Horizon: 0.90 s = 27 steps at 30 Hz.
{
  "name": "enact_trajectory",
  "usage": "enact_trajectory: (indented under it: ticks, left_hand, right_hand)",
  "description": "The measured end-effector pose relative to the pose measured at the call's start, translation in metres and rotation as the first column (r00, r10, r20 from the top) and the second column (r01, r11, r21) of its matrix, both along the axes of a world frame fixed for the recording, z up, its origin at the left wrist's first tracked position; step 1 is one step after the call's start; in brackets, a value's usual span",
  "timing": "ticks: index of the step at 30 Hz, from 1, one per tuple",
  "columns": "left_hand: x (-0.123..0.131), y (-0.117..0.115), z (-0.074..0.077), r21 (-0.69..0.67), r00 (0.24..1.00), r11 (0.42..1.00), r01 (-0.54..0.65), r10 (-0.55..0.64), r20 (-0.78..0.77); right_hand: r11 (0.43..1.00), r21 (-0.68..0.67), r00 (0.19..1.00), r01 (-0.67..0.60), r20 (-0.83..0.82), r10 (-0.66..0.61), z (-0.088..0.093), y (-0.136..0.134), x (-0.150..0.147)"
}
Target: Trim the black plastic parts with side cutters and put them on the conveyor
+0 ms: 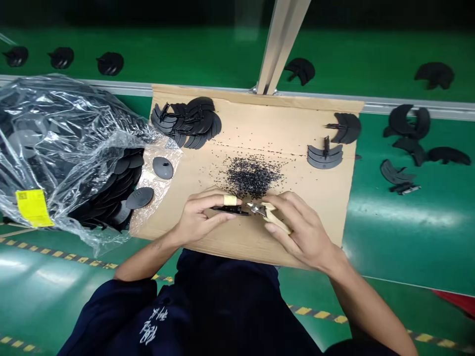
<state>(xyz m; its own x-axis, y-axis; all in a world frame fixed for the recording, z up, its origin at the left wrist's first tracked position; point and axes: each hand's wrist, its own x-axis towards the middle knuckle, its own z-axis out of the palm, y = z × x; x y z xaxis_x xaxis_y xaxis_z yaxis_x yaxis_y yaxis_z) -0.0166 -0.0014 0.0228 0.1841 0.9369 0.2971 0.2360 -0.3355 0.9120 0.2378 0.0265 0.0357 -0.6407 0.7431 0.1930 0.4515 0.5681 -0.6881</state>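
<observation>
My left hand (202,215) pinches a black plastic part (232,209) edge-on above the cardboard sheet (297,123). A strip of pale tape wraps one of its fingers. In my right hand (300,225) is a pair of nippers (272,215) with cream handles, my fingers closed round them. Their metal jaws point left and sit right beside the part's end; whether they touch it I cannot tell. Just beyond both hands lies a pile of tiny black bits (254,175), scattered outward over the cardboard.
A clear plastic bag (74,109) full of black discs stands at left, two loose discs (163,168) near its mouth. Black curved parts (196,118) are heaped at the cardboard's back left, others (324,155) at right. A metal post (282,47) rises at the back.
</observation>
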Motion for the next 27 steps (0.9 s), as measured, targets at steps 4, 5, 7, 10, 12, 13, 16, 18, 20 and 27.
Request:
enact_trajectory:
  ticks: [4,5,7,10,12,13,16,18,20,27]
  left_hand:
    - [0.000,0.004,-0.002,0.020,1.000,1.000,0.016,-0.016,-0.003]
    - [0.000,0.004,-0.002,0.021,1.000,1.000,0.012,-0.012,-0.002]
    - [-0.001,0.004,-0.003,0.026,1.000,1.000,0.006,-0.006,0.003]
    - [-0.001,0.004,-0.005,0.034,1.000,0.999,0.015,-0.015,0.009]
    - [-0.001,0.004,-0.006,0.039,1.000,0.999,0.015,-0.015,0.007]
    - [0.000,0.003,-0.008,0.042,1.000,0.999,0.010,-0.011,0.008]
    - [0.002,0.003,-0.011,0.055,0.999,0.998,-0.003,0.001,0.033]
    - [0.002,0.003,-0.012,0.052,0.999,0.999,-0.007,0.005,0.051]
    - [0.000,0.003,-0.010,0.038,0.999,0.999,-0.011,0.009,0.044]
    - [0.001,0.008,0.001,0.073,0.973,0.995,0.075,-0.057,-0.223]
  right_hand:
    - [0.995,0.086,0.997,-0.043,0.074,0.036,-0.004,0.007,-0.003]
    - [0.993,0.108,0.996,-0.043,0.088,0.034,-0.004,0.007,-0.003]
    - [0.990,0.133,0.994,-0.045,0.106,0.031,-0.005,0.009,-0.003]
    - [0.989,0.142,0.993,-0.046,0.112,0.030,-0.004,0.010,-0.004]
    - [0.985,0.165,0.992,-0.051,0.118,0.031,-0.003,0.011,-0.004]
    - [0.981,0.186,0.992,-0.056,0.122,0.033,-0.003,0.011,-0.005]
    - [0.967,0.247,0.991,-0.069,0.129,0.037,-0.004,0.012,-0.004]
    - [0.963,0.261,0.993,-0.060,0.118,0.030,-0.006,0.013,-0.003]
    - [0.964,0.266,0.993,-0.027,0.115,-0.004,-0.007,0.014,-0.003]
    - [0.911,0.411,0.949,0.041,0.271,-0.165,-0.004,0.015,-0.005]
